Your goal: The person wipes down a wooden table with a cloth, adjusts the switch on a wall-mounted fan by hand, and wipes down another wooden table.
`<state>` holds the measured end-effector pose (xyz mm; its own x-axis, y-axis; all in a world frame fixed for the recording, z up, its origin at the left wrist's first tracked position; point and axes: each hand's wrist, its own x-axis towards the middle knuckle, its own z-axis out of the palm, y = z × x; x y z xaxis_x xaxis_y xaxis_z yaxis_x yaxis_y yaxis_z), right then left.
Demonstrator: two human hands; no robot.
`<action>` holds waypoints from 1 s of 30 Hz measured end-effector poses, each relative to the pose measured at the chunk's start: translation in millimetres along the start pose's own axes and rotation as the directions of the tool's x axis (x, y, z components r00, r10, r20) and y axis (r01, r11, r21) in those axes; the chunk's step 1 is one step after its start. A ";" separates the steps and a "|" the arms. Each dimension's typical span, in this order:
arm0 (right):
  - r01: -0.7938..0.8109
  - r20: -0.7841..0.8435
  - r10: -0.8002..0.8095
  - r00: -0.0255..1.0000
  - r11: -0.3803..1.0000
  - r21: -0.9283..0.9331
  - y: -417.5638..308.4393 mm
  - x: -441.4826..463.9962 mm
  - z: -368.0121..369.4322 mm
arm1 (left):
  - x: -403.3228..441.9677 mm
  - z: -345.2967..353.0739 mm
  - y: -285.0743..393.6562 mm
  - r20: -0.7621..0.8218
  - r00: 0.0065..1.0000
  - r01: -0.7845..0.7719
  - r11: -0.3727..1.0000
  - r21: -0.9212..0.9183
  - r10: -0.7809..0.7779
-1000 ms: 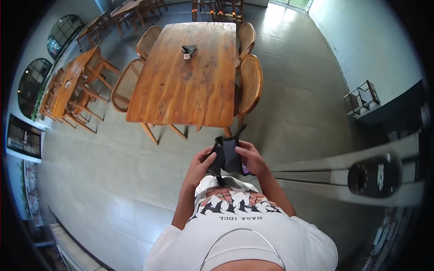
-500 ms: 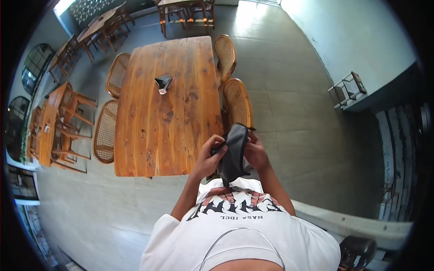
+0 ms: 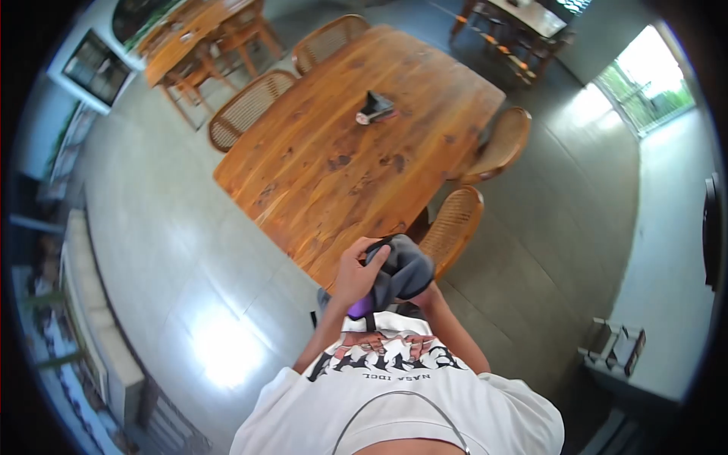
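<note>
In front of my shirt is a dark grey cloth item with black edging (image 3: 406, 269), bunched up and slightly blurred, so its exact kind is unclear. My left hand (image 3: 356, 271) is closed on its left side, the thumb over the top edge. My right hand (image 3: 428, 294) is at its lower right, with its fingers mostly hidden behind the cloth. A purple patch (image 3: 361, 306) shows just below the cloth. Beyond my hands, a small dark object with a pale, reddish end (image 3: 375, 108) lies on the wooden table (image 3: 318, 182).
Cane-backed chairs stand along both sides of the table, including a near right chair (image 3: 455, 227) close to my hands. A small white rack (image 3: 616, 345) is by the right wall. Another wooden table with chairs (image 3: 197, 34) is at the upper left.
My view has swung right, so the table now appears at a slant. The cloth has gone from long and narrow to a wider, rounder bundle, still held in front of me.
</note>
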<state>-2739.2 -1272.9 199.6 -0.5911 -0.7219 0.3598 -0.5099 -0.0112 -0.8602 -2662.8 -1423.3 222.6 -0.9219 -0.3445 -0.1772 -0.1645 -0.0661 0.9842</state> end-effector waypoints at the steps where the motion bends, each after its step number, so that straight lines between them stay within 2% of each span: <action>1: 0.150 0.107 -0.145 0.984 0.988 -0.035 -3.9 4.8 -21.9 | -7.4 14.9 -3.7 -0.096 0.995 0.040 0.998 0.042 -0.036; 2: -0.291 0.126 0.263 0.957 0.848 0.444 -1.5 -19.5 -22.5 | -17.4 28.9 7.0 -0.169 0.985 0.062 0.985 0.161 -0.035; 4: -0.446 0.218 0.402 0.889 0.657 0.607 6.6 -35.5 -42.4 | -29.7 50.5 -8.0 -0.181 0.983 0.047 0.990 0.131 -0.023; 6: -0.345 0.148 0.312 0.938 0.827 0.445 5.2 -42.5 -56.5 | -40.2 70.4 -0.1 -0.214 0.973 -0.018 0.950 0.310 0.089; 7: -0.171 0.072 0.165 0.984 0.980 0.102 13.4 -44.0 -61.0 | -40.2 75.8 1.8 -0.194 0.967 -0.072 0.908 0.414 0.165; 8: -0.089 0.118 0.079 0.990 0.993 0.082 -16.7 -20.1 -72.7 | -41.9 79.0 7.6 -0.192 0.966 -0.080 0.909 0.408 0.171; 9: -0.012 0.159 0.001 0.987 0.998 0.067 -60.7 -0.8 -85.1 | -39.4 81.3 8.5 -0.213 0.970 -0.048 0.951 0.306 0.118; 10: -0.175 0.084 0.155 0.984 0.919 0.353 -78.1 -0.3 -82.4 | -36.6 84.1 4.4 -0.217 0.974 -0.017 0.979 0.202 0.062; 11: -0.287 0.103 0.312 0.945 0.631 0.720 -74.6 -3.5 -79.4 | -28.2 89.2 -19.6 -0.300 0.927 -0.221 0.974 0.038 0.223; 12: -0.318 0.211 0.432 0.877 0.193 0.928 -66.4 -11.7 -74.4 | -28.5 92.3 -24.8 -0.306 0.949 -0.182 0.924 -0.335 0.076; 13: -0.246 0.286 0.591 0.754 -0.149 0.958 -16.7 -25.3 -70.3 | -29.5 92.1 -29.9 -0.249 0.967 -0.129 0.745 -0.654 -0.051; 14: -0.251 0.283 0.332 0.900 -0.138 0.958 2.3 -20.0 -79.0 | -20.0 93.9 -72.3 -0.296 0.955 -0.137 0.859 -0.492 -0.017; 15: -0.254 0.262 0.054 0.963 -0.121 0.960 13.8 -13.8 -82.5 | -8.7 96.1 -120.3 -0.341 0.940 -0.131 0.937 -0.325 0.013; 16: -0.201 0.231 0.263 0.937 -0.135 0.970 5.8 -19.0 -88.5 | -11.8 102.1 -134.6 -0.287 0.958 -0.044 0.989 -0.143 0.001; 17: -0.214 0.246 0.243 0.938 -0.149 0.965 12.0 -24.1 -91.1 | -15.7 111.2 -148.6 -0.241 0.970 0.044 0.998 0.044 -0.032; 18: -0.228 0.255 0.340 0.905 -0.116 0.967 21.8 -26.7 -95.9 | -12.8 124.6 -188.3 -0.126 0.991 -0.021 0.977 0.213 0.049; 19: -0.242 0.253 0.434 0.865 -0.083 0.967 31.1 -29.4 -99.4 | -6.3 130.7 -216.3 0.004 0.995 -0.098 0.923 0.373 0.104; 20: -0.254 0.236 0.430 0.871 -0.016 0.967 39.7 -32.3 -101.1 | -19.9 141.5 -194.1 0.070 0.997 -0.043 0.867 0.497 0.010; 21: -0.255 0.244 0.404 0.882 -0.027 0.966 57.2 -35.1 -101.3 | -34.3 158.5 -165.6 0.119 0.988 0.002 0.791 0.611 -0.095; 22: -0.336 0.338 0.145 0.930 -0.034 0.941 80.8 -36.5 -101.7 | -29.8 171.6 -171.2 0.089 0.991 -0.004 0.656 0.754 -0.096; 23: -0.409 0.404 -0.126 0.906 -0.012 0.912 99.6 -34.2 -110.3 | -23.2 190.9 -182.5 0.059 0.994 -0.008 0.495 0.869 -0.087; 25: -0.500 0.549 0.162 0.820 -0.264 0.825 90.2 -26.5 -124.9 | -5.2 206.8 -195.3 0.035 0.999 -0.008 0.549 0.836 -0.038; 26: -0.470 0.471 0.115 0.875 -0.037 0.882 79.7 -15.1 -130.4 | 27.1 207.3 -285.6 -0.230 0.948 0.011 0.698 0.716 0.220; 27: -0.452 0.455 0.074 0.888 -0.053 0.891 70.9 -3.8 -139.4 | 36.3 201.7 -283.1 -0.230 0.942 0.010 0.665 0.747 0.243; 28: -0.573 0.588 0.092 0.804 -0.145 0.806 61.2 -1.5 -151.7 | 32.7 208.6 -285.5 -0.320 0.945 0.237 0.528 0.815 0.071; 29: -0.676 0.708 0.109 0.698 -0.226 0.701 57.3 -3.0 -167.0 | 34.1 222.2 -285.3 -0.425 0.901 0.426 0.355 0.832 -0.086; 30: -0.650 0.687 0.130 0.715 -0.238 0.722 69.0 -3.0 -171.2 | 35.1 216.1 -282.1 -0.313 0.950 0.292 0.347 0.891 0.003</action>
<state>-2879.6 -1153.1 201.0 -0.0597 -0.9930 -0.1023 0.9566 -0.0276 -0.2900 -2724.5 -1214.3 -60.4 -0.7666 -0.6203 -0.1664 -0.6390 0.7109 0.2939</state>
